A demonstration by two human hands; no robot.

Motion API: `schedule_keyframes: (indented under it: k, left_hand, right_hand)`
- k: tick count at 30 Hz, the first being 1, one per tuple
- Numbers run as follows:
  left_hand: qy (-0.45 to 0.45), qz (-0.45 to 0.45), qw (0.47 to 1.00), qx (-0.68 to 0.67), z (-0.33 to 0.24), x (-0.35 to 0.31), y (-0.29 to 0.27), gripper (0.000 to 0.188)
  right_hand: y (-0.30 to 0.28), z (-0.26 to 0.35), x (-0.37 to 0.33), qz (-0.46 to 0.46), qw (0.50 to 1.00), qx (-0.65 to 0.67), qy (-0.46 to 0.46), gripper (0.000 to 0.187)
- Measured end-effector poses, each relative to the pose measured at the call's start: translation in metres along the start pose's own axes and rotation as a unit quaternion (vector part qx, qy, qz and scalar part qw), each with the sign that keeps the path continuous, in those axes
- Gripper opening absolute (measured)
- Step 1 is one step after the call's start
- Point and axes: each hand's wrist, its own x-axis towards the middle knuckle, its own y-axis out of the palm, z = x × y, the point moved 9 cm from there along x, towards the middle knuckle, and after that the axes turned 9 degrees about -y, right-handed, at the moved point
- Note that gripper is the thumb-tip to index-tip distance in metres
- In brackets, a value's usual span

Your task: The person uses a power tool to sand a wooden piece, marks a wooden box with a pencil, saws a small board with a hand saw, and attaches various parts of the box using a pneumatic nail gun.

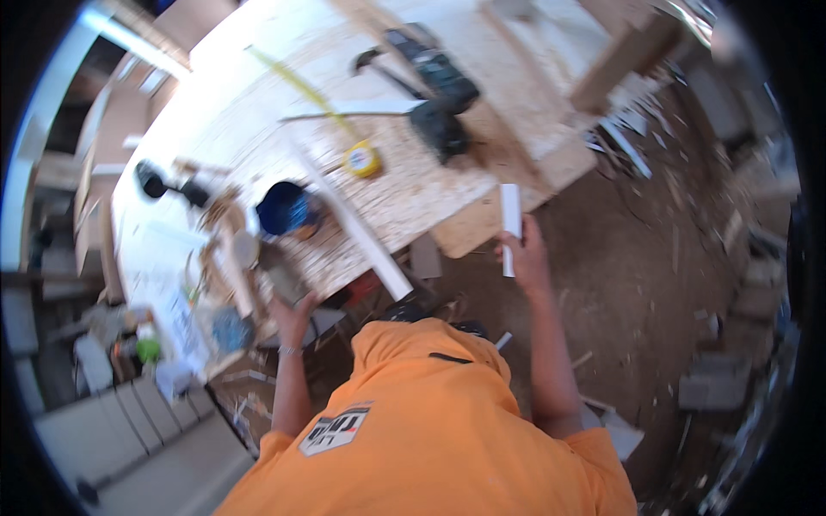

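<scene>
My right hand is closed around a short, flat white strip, held upright past the table's front edge. To the left, my left hand is at the table edge, its fingers against the near end of a grey-brown oblong object; blur hides its exact kind. A pale round piece sits just beside that object. Close by stands a dark blue, cup-like container with its mouth showing. A long white strip lies across the table, its near end sticking out over the edge.
On the wooden table lie a yellow tape measure with its blade out, a hammer and a dark cordless power tool. Wooden beams stand at the back right. Scraps litter the brown floor.
</scene>
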Motion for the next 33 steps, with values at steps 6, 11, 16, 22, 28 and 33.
schedule_keyframes:
  k: [6,11,16,22,28,33]
  left_hand:
    - [-0.022,-0.013,1.000,-0.014,0.022,0.011,0.016,0.094]
    - [-0.060,-0.049,0.997,0.031,0.036,0.030,0.017,0.105]
    - [-0.134,-0.061,0.984,0.100,0.011,0.007,0.011,0.119]
    - [-0.224,0.134,0.880,0.396,-0.089,-0.083,0.044,0.082]
    - [-0.056,0.409,0.911,0.003,-0.482,-0.190,0.189,0.068]
    - [0.149,0.483,0.799,-0.327,-0.702,-0.241,0.281,0.086]
  right_hand:
    - [-0.054,0.017,-0.007,-0.079,0.995,0.054,0.030,0.028]
    - [-0.089,0.041,0.021,-0.082,0.994,0.051,0.047,0.033]
    - [-0.168,0.089,0.092,-0.099,0.979,0.140,-0.108,0.036]
    - [-0.268,0.169,0.144,0.013,0.973,0.191,-0.132,0.043]
    - [-0.320,0.242,0.177,0.085,0.918,-0.058,-0.383,0.034]
    - [-0.323,0.284,0.206,0.158,0.916,-0.068,-0.363,0.037]
